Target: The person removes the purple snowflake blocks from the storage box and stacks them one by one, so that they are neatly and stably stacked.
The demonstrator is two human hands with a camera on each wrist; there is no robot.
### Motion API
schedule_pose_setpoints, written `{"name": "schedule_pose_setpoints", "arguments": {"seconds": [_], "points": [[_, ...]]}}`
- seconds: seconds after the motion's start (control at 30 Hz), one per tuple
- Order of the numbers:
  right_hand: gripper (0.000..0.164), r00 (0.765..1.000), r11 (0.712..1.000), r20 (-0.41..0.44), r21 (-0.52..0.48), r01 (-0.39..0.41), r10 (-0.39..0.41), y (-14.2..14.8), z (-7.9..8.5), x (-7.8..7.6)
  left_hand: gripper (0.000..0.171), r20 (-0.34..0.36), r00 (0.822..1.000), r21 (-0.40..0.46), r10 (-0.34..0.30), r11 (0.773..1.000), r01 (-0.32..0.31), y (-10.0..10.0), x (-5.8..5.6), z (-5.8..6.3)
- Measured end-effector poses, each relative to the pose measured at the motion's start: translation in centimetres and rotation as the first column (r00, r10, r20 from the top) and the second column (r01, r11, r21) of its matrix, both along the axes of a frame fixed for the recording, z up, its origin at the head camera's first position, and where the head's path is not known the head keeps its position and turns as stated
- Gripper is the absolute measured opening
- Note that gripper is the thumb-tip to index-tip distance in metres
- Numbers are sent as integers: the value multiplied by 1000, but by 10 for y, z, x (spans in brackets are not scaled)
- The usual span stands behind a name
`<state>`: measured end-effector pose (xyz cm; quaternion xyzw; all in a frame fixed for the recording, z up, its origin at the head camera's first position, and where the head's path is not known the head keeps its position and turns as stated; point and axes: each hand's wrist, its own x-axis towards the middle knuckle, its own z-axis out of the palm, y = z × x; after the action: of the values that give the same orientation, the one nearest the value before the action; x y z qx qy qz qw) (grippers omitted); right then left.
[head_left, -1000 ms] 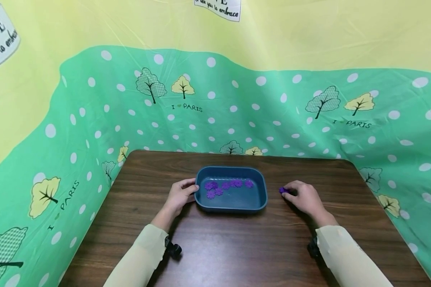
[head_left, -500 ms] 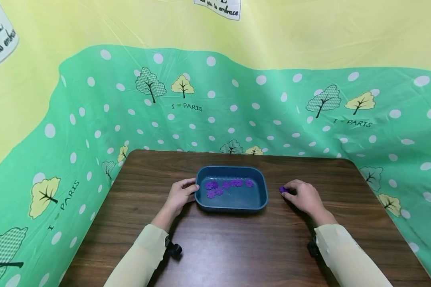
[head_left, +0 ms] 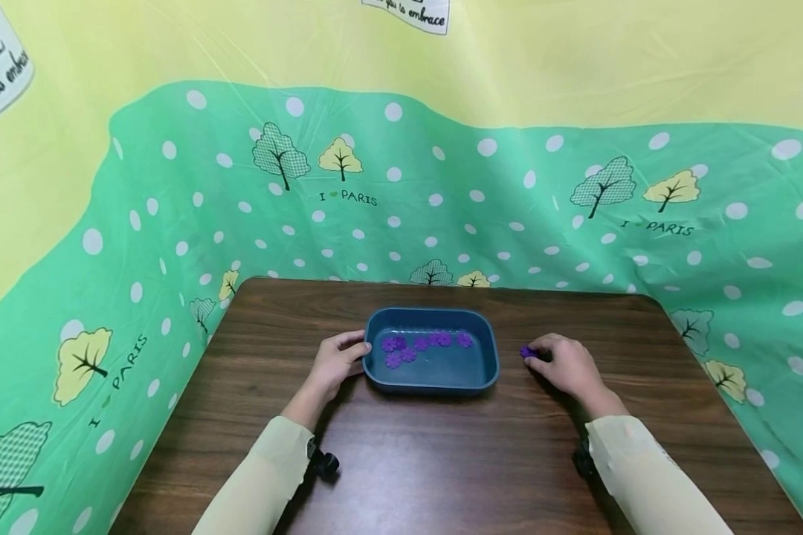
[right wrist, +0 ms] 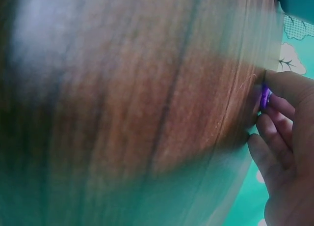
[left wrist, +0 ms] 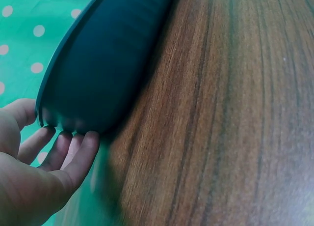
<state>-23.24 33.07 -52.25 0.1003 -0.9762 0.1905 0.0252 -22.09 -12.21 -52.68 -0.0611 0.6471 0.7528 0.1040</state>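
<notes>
A dark blue rectangular tray (head_left: 458,375) sits on the table with several small purple flower-shaped pieces (head_left: 421,343) on its floor, mostly along the left and back. My left hand (head_left: 334,365) grips its left end, thumb over the rim and fingers against the outer wall; the left wrist view shows those fingertips (left wrist: 90,137) on the tray's side (left wrist: 98,69). To the right of the tray, my right hand (head_left: 567,365) pinches another purple flower piece (head_left: 526,352) between thumb and fingers, low at the tabletop. In the right wrist view only a sliver of that piece (right wrist: 265,97) shows.
The brown wood-grain table (head_left: 401,468) ends at a back edge just behind the tray. A green and yellow printed cloth (head_left: 388,178) hangs behind and along both sides. Both sleeved wrists carry a small black camera, the left one (head_left: 324,464) near the table's front.
</notes>
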Motion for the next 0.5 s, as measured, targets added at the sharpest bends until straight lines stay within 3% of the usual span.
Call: {"name": "schedule_pose_setpoints", "arguments": {"seconds": [0.27,0.5], "points": [[31,1000,1000,20,8,7,-7,0,1,-1,43,-1,1000,2,-4,1000,4,0,-1,1],[32,999,999,19,0,-41,41,4,6,-2,42,-5,1000,-1,1,1000,-1,1,0,2]]}}
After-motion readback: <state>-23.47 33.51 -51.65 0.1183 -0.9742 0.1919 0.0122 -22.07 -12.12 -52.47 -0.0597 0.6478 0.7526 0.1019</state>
